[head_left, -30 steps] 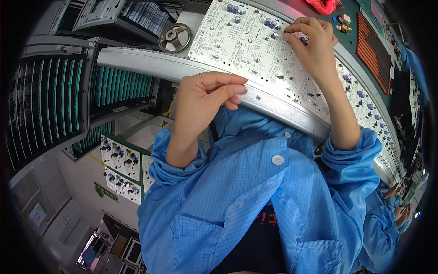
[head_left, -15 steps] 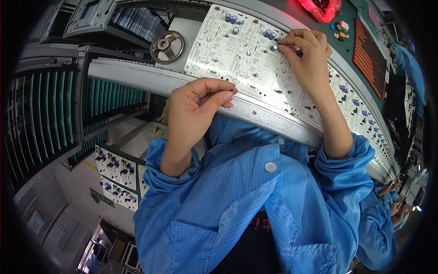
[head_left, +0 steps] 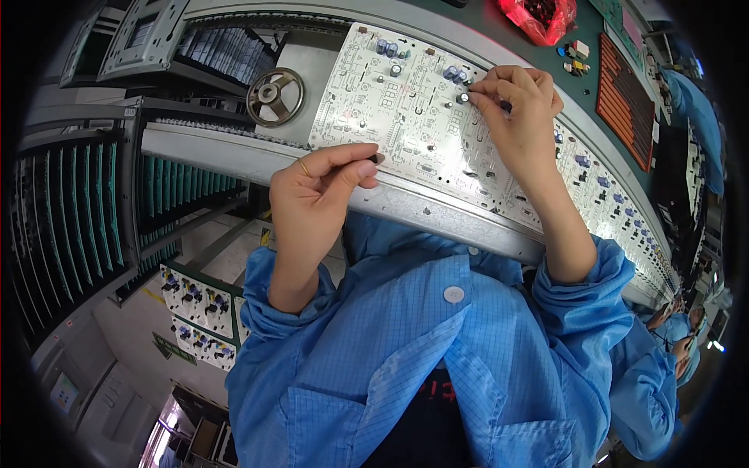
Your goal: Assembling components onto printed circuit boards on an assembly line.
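A white circuit board (head_left: 413, 117) printed with dark markings lies on the metal-railed line before me. Small parts stand on it, among them blue-sleeved capacitors (head_left: 388, 48) near its far edge. My right hand (head_left: 516, 113) pinches a small dark cylindrical capacitor (head_left: 463, 98) at the board's far right part. Another dark part (head_left: 505, 106) shows under its curled fingers. Over the board's near left edge, my left hand (head_left: 321, 183) is closed, with a tiny dark component (head_left: 378, 158) between thumb and forefinger. Its exact kind is too small to make out.
A metal handwheel (head_left: 275, 97) sits left of the board. More populated boards (head_left: 605, 191) continue along the line to the right. Beyond the rail are a red plastic bag (head_left: 538, 19), loose coloured parts (head_left: 576, 58) and a brown slotted tray (head_left: 624, 105). Racks of boards (head_left: 70, 210) stand at left.
My left hand has shifted left along the board's near edge, and the dark part in its fingertips now shows more plainly. My right hand stays at the same capacitor. The whole view has shifted slightly.
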A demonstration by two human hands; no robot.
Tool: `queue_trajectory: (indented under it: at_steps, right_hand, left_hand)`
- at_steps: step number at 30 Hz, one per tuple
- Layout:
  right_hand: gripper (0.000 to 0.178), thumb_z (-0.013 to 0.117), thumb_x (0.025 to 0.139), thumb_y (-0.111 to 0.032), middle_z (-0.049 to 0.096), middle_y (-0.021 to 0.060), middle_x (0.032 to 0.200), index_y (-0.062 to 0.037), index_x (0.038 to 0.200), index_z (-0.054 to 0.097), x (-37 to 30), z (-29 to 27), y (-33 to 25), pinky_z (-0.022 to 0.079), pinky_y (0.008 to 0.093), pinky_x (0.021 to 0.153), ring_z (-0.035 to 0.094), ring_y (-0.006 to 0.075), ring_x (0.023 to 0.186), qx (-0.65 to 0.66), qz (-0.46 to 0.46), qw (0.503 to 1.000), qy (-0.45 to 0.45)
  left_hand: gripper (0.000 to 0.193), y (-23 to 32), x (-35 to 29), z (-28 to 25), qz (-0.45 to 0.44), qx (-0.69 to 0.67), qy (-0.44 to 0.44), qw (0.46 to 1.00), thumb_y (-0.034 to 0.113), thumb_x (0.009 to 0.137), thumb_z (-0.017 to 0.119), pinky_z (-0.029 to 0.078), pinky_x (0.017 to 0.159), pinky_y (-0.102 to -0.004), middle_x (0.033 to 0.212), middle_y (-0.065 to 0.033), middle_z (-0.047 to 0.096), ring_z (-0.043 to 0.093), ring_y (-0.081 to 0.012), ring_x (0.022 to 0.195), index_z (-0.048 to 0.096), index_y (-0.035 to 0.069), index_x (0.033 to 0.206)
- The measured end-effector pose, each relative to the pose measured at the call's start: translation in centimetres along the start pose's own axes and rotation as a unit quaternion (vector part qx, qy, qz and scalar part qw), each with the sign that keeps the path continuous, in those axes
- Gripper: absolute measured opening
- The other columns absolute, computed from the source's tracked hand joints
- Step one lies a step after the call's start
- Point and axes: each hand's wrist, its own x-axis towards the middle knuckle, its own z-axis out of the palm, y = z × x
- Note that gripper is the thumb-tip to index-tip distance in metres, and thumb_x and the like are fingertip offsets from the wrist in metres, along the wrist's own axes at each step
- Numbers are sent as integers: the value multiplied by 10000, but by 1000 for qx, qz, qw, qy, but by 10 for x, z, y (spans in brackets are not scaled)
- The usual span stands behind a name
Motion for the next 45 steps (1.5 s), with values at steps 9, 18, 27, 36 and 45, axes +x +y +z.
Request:
queue_trajectory:
  at_steps: [9, 18, 27, 36, 45]
  right_hand:
    - [96, 723, 767, -132, 635, -10, 950, -88, 851, 727, -2, 0, -7, 270, 399, 930, 490, 225, 996, -35, 14, 999, 13]
    - [85, 643, 657, -80, 587, 19, 906, -119, 724, 678, 0, 18, -5, 287, 574, 950, 484, 272, 1003, -153, -2, 988, 24]
    - [63, 638, 682, -63, 599, 34, 877, -69, 726, 683, -5, 8, 5, 261, 554, 991, 483, 254, 1009, -62, -41, 997, 37]
    - [63, 630, 708, -96, 603, 26, 808, -67, 684, 681, -2, 12, 2, 264, 573, 987, 491, 239, 992, -62, -22, 997, 40]
    - [92, 618, 722, -114, 584, 28, 784, -60, 669, 670, -7, 13, 7, 278, 584, 971, 490, 241, 975, -85, -80, 991, 68]
  left_hand:
    - [177, 0, 22, -13, 81, 36, 99, 991, -39, 865, 650, 497, 700, -193, 900, -94, 699, 643, -108, 748, 681, -47, 1040]
    - [193, -23, 36, -32, 132, 199, 156, 958, 17, 909, 623, 491, 738, -199, 919, -86, 682, 617, -101, 792, 660, -48, 1087]
    - [234, -21, 40, -34, 123, 167, 121, 971, 73, 942, 598, 494, 756, -215, 978, -91, 681, 608, -96, 820, 634, -56, 1135]
    - [240, -21, 41, -42, 128, 187, 117, 967, 72, 938, 601, 481, 749, -205, 964, -93, 675, 593, -96, 795, 630, -63, 1134]
    - [253, -25, 44, -44, 140, 188, 89, 968, 108, 949, 600, 486, 763, -218, 1014, -98, 675, 599, -95, 835, 633, -53, 1141]
